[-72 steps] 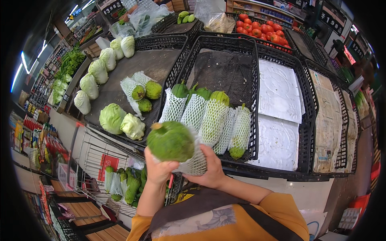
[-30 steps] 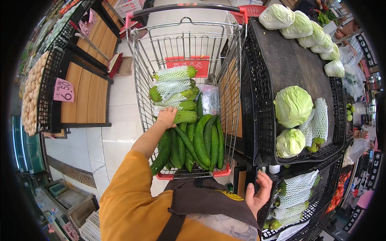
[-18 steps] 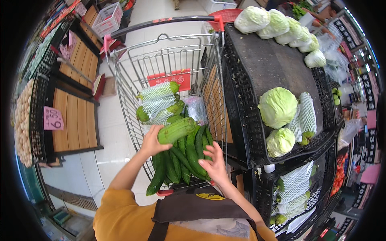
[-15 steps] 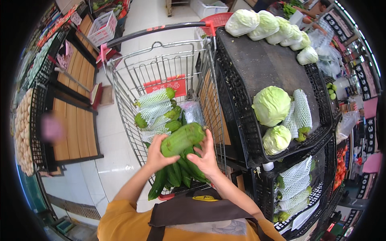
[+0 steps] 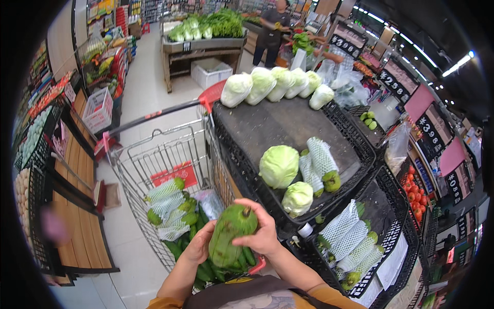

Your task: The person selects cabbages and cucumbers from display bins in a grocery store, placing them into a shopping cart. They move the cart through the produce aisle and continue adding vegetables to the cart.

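Head view: L hand point(image 5: 198, 244) + R hand point(image 5: 263, 234), grip clamped on green gourd point(image 5: 226, 232) (brownish marks), best cupped w/ light pressure.

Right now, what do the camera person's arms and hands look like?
The left hand and right hand are bare, with no gloves. The forearms are bare too, with no watch showing. Mustard-yellow sleeves show at the bottom, beside a dark brown apron with a pale, patterned patch.

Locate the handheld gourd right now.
In the head view, the gourd is slightly left of centre, low down, between the left hand and right hand, above the cucumbers in the shopping cart.
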Demonstrator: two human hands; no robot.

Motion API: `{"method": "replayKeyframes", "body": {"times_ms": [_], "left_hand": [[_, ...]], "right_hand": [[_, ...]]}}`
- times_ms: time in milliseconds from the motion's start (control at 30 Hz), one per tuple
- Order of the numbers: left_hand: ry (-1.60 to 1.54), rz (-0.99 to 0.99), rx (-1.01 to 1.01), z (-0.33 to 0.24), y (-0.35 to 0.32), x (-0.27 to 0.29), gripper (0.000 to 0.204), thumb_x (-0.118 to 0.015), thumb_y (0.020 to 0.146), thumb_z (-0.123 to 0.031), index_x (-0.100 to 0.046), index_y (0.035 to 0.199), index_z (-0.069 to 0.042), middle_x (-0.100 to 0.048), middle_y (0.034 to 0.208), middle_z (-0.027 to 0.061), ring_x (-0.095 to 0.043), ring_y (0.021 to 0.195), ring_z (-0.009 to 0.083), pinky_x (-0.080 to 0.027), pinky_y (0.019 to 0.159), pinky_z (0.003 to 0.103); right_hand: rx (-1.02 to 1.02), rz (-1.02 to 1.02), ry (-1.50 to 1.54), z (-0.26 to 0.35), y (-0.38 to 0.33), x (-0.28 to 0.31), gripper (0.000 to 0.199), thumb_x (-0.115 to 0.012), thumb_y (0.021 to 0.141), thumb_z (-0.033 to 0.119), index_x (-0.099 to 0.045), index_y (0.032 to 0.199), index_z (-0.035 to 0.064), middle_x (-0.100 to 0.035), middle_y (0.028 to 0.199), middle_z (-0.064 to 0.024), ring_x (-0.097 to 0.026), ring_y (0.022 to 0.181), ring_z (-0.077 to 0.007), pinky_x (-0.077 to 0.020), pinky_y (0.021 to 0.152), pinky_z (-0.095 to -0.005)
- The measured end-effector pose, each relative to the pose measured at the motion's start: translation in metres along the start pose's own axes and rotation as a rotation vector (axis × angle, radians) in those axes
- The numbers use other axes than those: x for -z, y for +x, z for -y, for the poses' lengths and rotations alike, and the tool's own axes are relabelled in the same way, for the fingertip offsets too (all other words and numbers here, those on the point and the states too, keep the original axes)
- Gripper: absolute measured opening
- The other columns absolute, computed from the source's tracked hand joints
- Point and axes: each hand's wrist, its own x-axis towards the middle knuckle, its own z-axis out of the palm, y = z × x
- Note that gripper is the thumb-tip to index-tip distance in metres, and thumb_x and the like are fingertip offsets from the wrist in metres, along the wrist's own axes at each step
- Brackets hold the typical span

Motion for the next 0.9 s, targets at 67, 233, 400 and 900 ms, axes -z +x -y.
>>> {"method": "replayKeyframes", "body": {"times_ms": [67,233,400,900], "left_hand": [[0.009,0.189,0.147,0.0,0.011,-0.005,0.098,-0.073,0.063,-0.053,-0.029,0.132,0.001,-0.043,0.129,0.0117,-0.044,0.118,0.0208,-0.037,0.098,0.035],[-0.067,0.507,-0.021,0.01,0.04,-0.058,0.101,-0.081,0.055,-0.042,-0.03,0.13,0.001,-0.048,0.121,0.0153,-0.048,0.112,0.026,-0.039,0.095,0.039],[0.041,0.212,-0.268,0.033,0.046,-0.095,0.082,-0.07,0.063,-0.058,-0.042,0.115,-0.001,-0.051,0.108,0.0115,-0.051,0.102,0.0252,-0.043,0.089,0.038],[0.003,0.373,-0.334,0.074,0.081,-0.188,0.09,-0.061,0.063,-0.07,-0.039,0.121,-0.004,-0.051,0.109,0.0156,-0.052,0.102,0.0258,-0.041,0.091,0.04]], "right_hand": [[0.061,0.193,-0.015,0.019,-0.005,0.013,0.085,-0.085,0.055,0.013,-0.04,0.126,-0.0013,-0.054,0.112,-0.0069,-0.052,0.102,-0.0144,-0.0414,0.09,-0.0292],[0.216,0.524,-0.397,0.068,-0.001,0.046,0.085,-0.076,0.067,0.03,-0.031,0.133,-0.0022,-0.044,0.128,-0.0165,-0.039,0.122,-0.0277,-0.0276,0.102,-0.0362],[0.322,0.275,-0.749,0.101,-0.031,0.074,0.094,-0.071,0.071,0.038,-0.017,0.137,-0.0031,-0.024,0.138,-0.0241,-0.027,0.128,-0.0365,-0.0237,0.104,-0.0397],[-0.058,0.389,-0.143,0.099,-0.126,0.151,0.089,-0.076,0.062,0.018,-0.024,0.133,0.0012,-0.036,0.128,-0.0153,-0.037,0.12,-0.0227,-0.0315,0.098,-0.0332]]}}
